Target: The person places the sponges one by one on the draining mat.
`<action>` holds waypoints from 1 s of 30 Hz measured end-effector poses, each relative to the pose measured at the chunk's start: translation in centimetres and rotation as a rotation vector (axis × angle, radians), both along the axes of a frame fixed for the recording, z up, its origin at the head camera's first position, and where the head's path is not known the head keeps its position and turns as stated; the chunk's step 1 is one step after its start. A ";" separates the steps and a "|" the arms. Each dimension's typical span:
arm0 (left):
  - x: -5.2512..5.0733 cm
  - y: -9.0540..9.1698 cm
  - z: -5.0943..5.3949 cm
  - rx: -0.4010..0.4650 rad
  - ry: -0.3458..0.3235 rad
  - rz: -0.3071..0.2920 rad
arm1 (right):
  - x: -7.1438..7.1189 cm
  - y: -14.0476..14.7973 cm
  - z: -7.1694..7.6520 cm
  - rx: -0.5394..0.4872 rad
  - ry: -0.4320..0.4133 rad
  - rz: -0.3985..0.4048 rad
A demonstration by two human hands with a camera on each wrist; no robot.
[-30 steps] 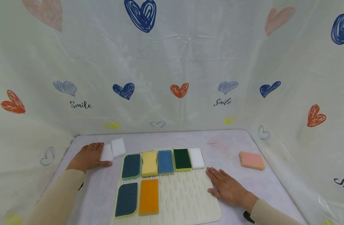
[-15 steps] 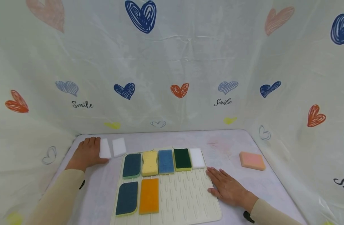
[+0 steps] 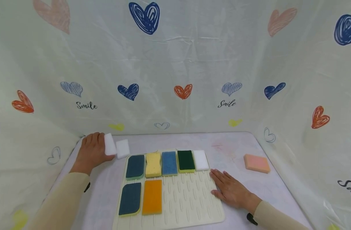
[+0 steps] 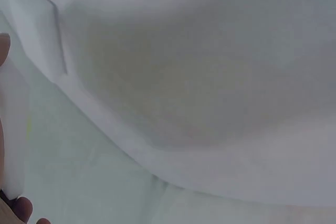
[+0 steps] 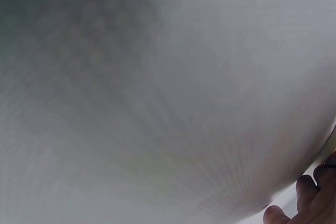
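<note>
At the table's back left corner my left hand (image 3: 92, 150) grips a white sponge (image 3: 109, 144) between thumb and fingers. In the left wrist view this white sponge (image 4: 13, 129) stands at the left edge, lifted off the tabletop. Just to its right lies a second white sponge (image 3: 123, 149). My right hand (image 3: 231, 191) lies flat with straight fingers at the right edge of the cream ribbed mat (image 3: 190, 204), fingertips by the mat's rim. In the right wrist view only a few fingertips (image 5: 307, 192) show at the lower right.
The mat bears a back row of sponges: dark blue (image 3: 135, 166), yellow (image 3: 153, 164), blue (image 3: 169, 163), dark green (image 3: 186, 160) and white (image 3: 201, 160). In front lie another dark blue sponge (image 3: 130, 198) and an orange sponge (image 3: 152, 197). A pink sponge (image 3: 257, 163) sits at right.
My left hand has closed round the nearer white sponge, drawn it away from its neighbour, then raised it off the table. The right hand has stayed in place.
</note>
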State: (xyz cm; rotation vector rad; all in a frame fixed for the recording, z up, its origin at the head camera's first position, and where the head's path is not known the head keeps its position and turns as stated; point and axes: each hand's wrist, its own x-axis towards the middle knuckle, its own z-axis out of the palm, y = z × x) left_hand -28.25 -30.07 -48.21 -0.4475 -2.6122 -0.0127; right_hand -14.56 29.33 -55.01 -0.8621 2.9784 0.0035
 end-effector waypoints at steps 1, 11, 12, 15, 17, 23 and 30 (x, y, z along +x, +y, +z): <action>0.0 0.2 0.2 -0.002 0.006 -0.005 | 0.0 0.0 0.1 -0.002 0.004 0.004; 1.3 3.0 2.2 -0.017 -0.069 0.013 | -0.2 -0.1 0.0 0.000 -0.047 -0.021; 1.3 3.3 2.3 -0.019 -0.080 0.014 | -0.2 -0.1 -0.1 0.002 -0.046 -0.020; 1.6 4.3 2.5 -0.025 -0.100 0.008 | -0.4 -0.1 -0.2 0.002 -0.050 -0.013; 2.0 5.0 2.6 -0.023 -0.112 0.000 | -0.4 0.0 -0.2 0.004 -0.058 -0.014; 3.3 7.5 3.0 -0.009 -0.138 -0.029 | -0.4 0.0 -0.2 0.004 -0.063 -0.016; 5.3 10.9 3.5 -0.016 -0.185 -0.072 | -0.2 0.2 -0.2 0.001 -0.039 -0.007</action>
